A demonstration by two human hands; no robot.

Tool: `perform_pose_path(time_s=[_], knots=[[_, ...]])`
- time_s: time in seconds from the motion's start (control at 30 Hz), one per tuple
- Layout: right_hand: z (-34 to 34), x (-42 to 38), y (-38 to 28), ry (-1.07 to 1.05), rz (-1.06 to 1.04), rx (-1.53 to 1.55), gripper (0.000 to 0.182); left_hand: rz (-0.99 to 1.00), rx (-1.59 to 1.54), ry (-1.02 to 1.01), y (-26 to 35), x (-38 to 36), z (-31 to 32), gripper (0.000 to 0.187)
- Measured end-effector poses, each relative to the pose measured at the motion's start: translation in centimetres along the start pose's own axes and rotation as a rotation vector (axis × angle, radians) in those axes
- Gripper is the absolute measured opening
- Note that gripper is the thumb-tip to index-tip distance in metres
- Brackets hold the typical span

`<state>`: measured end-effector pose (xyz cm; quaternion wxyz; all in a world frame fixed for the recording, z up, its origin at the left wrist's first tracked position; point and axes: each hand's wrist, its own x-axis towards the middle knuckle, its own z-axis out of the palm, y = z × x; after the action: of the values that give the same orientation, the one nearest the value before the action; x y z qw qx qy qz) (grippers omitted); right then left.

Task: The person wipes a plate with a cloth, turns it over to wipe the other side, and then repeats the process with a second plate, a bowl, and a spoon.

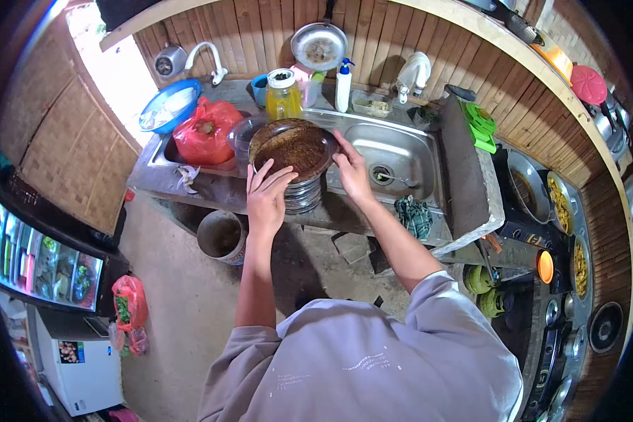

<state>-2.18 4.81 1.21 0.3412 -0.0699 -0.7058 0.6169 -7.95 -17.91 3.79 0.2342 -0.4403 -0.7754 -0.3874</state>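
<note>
Brown round plates (299, 151) with a worn, dark surface sit at the sink's front edge, one overlapping another. Beneath them rises a stack of shiny-rimmed dishes (304, 195). My left hand (267, 193) holds the near left rim of the front brown plate, fingers stretched over its edge. On the right side, my right hand (352, 167) grips the same plate's rim, its fingers partly hidden. A clear, shallow dish (245, 133) lies just left of the brown plates. Behind stands a jar of yellow liquid (283, 98).
To the right is the steel sink basin (394, 144); a red plastic bag (207, 133) fills the left basin. A dark cloth (413, 218) hangs at the counter's front edge. A bucket (220, 237) stands on the floor below. A concrete divider (475, 183) separates the stove side.
</note>
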Motion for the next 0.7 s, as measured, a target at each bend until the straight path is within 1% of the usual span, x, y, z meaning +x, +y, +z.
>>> perform_pose_path(time_s=[0.07,0.17,0.27,0.37,0.4,0.5,0.7], knots=[[0.1,-0.6,-0.1,-0.003,-0.062,-0.155,0.057,-0.011,-0.010,-0.001,-0.5,-0.5,0.5,0.030],[0.6,-1.0,-1.4,-0.007,-0.072,-0.277,0.059,-0.023,0.009,-0.041,-1.0,-0.8,0.6,0.029],[0.7,-1.0,0.6,-0.072,-0.136,-0.225,0.064,-0.044,0.032,-0.061,-1.1,-0.8,0.8,0.028],[1.6,-1.6,-1.0,-0.056,-0.243,-0.402,0.072,-0.060,0.035,-0.066,-1.4,-0.7,1.1,0.029],[1.6,-1.6,-1.0,-0.085,-0.225,-0.408,0.074,-0.064,0.041,-0.065,-1.3,-0.5,1.0,0.030],[2.1,-1.3,-0.8,-0.068,-0.245,-0.400,0.073,-0.067,0.066,-0.048,-1.8,-0.3,1.1,0.035],[2.0,-1.3,-0.7,-0.029,-0.169,-0.343,0.071,-0.075,0.058,-0.015,-2.1,0.0,1.7,0.040]])
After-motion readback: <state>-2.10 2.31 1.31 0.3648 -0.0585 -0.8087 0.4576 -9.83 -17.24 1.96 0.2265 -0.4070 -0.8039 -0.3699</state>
